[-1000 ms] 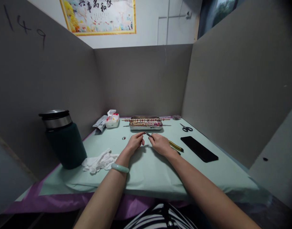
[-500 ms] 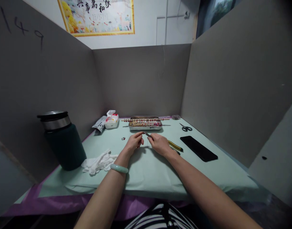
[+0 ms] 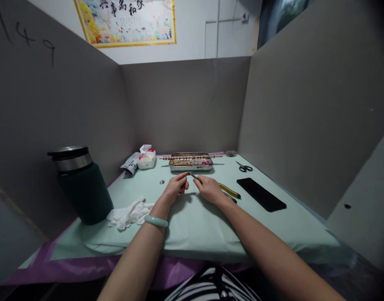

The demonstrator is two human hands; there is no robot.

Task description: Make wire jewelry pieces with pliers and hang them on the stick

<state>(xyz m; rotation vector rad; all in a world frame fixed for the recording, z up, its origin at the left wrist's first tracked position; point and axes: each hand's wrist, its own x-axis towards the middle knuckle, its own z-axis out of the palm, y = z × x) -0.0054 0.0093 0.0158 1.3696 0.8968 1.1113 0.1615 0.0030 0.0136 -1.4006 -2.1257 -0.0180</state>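
My left hand (image 3: 177, 185) is closed in a pinch above the cloth; whatever sits between its fingertips is too small to name. My right hand (image 3: 208, 188) grips slim dark tweezers (image 3: 193, 175), whose tip meets the left fingertips. A thin thread (image 3: 193, 187) hangs down between the two hands. Just beyond them stands a metal tray (image 3: 192, 169) of small beads, with a beaded stick (image 3: 192, 157) laid across it. Yellow-handled pliers (image 3: 230, 191) lie partly hidden behind my right hand. A small ring-like piece (image 3: 162, 182) rests left of my left hand.
At the left are a dark green flask (image 3: 83, 188), a crumpled white cloth (image 3: 131, 213), a tissue pack (image 3: 147, 159) and a printed packet (image 3: 131, 162). Scissors (image 3: 244, 167) and a black phone (image 3: 261, 194) lie at the right. Grey partitions (image 3: 185, 104) enclose the table.
Both hands stay almost where they were, with the tweezer tip still at the left fingertips. The whole view has shifted very slightly.
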